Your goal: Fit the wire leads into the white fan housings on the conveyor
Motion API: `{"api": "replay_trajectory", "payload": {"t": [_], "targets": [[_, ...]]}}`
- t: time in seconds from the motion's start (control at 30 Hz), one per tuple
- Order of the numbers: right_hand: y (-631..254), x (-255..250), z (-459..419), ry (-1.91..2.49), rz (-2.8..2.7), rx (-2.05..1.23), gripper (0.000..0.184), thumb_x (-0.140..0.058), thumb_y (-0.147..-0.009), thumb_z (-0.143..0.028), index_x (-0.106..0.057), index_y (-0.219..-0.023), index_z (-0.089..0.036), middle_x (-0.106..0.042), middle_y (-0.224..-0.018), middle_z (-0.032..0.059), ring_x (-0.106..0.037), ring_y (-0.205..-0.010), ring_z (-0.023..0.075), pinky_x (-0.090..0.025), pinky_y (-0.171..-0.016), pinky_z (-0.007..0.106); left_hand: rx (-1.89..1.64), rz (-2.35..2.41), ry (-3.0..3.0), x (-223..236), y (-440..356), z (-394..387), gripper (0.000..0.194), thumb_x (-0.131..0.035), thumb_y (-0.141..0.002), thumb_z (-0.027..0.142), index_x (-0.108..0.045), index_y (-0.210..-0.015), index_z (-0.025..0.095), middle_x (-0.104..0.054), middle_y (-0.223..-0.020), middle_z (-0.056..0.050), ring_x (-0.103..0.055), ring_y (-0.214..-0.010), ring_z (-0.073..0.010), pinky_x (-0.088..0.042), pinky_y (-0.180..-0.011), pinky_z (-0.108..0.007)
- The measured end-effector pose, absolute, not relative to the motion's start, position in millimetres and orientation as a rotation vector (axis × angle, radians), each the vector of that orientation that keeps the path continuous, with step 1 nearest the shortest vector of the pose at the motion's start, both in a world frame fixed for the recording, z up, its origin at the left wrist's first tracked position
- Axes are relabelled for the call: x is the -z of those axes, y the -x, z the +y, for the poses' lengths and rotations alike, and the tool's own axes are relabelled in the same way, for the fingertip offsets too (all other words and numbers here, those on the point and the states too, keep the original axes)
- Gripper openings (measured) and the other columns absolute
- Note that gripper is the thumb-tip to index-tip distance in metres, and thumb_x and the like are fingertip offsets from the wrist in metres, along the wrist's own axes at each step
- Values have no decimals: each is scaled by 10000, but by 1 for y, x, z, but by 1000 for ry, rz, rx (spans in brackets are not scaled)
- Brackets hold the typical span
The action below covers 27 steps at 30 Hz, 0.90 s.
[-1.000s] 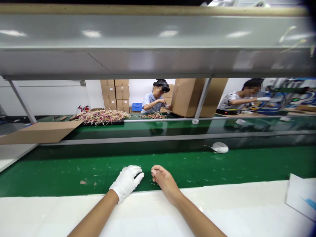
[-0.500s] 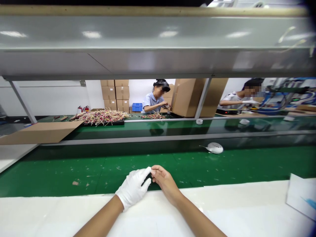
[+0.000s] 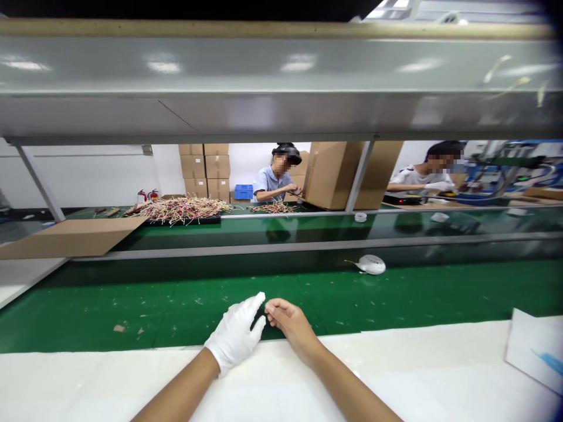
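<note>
- The white-gloved left hand [image 3: 234, 335] is pinching a small black sliver [image 3: 257, 319], seemingly stiff plastic, though the view is poor, above the green conveyor belt [image 3: 132, 316].
- The bare right hand [image 3: 288, 322] is lying loosely open just beside the sliver, gripping nothing.
- The sliver is looking light and thin, best held by its exposed end.

My left hand [image 3: 235, 335] in a plain white glove, a black sliver [image 3: 257, 319] held in it, my bare right hand [image 3: 291, 322], green conveyor belt [image 3: 109, 310] flecked with pale scraps, white bench [image 3: 88, 381], tan cartons [image 3: 204, 167], blue crate [image 3: 243, 191], pink-and-straw tangle of wires [image 3: 180, 210]
</note>
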State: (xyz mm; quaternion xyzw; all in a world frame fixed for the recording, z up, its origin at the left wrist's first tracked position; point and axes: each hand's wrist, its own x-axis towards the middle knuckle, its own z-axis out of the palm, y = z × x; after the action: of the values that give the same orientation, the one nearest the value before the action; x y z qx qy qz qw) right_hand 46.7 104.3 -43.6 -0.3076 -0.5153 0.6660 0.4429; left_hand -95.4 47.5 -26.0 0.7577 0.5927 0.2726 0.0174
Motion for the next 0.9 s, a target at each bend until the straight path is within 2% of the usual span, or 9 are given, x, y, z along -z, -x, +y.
{"api": "replay_trajectory", "payload": {"t": [0.4,0.6,0.9], "targets": [[-48,38,100,756,-1238,-1718,212,-690,-617,-359,-645,-682,-162,-620,-657,20,-492,-582,104,-378,-580,236,-832,1843,-2376,27,95,49,421,-363,-822,259,-384,-1240,208,-526,-1176,-30,-523,-1014,-180,-444,-871,-314],[-47,38,101,768,-1191,-1733,205,-712,-574,-330,-651,-646,-148,-648,-685,48,-566,-675,153,-417,-653,268,-842,1806,-2416,21,93,47,357,-357,-827,218,-447,-1172,242,-556,-1131,-2,-553,-950,-163,-466,-815,-279],[-47,41,103,795,-1180,-1728,157,-708,-541,-271,-640,-609,-146,-636,-607,36,-554,-598,143,-420,-620,273,-759,1758,-2598,23,96,47,402,-358,-810,155,-410,-1203,221,-563,-1115,-17,-563,-899,-174,-476,-776,-288]]}}
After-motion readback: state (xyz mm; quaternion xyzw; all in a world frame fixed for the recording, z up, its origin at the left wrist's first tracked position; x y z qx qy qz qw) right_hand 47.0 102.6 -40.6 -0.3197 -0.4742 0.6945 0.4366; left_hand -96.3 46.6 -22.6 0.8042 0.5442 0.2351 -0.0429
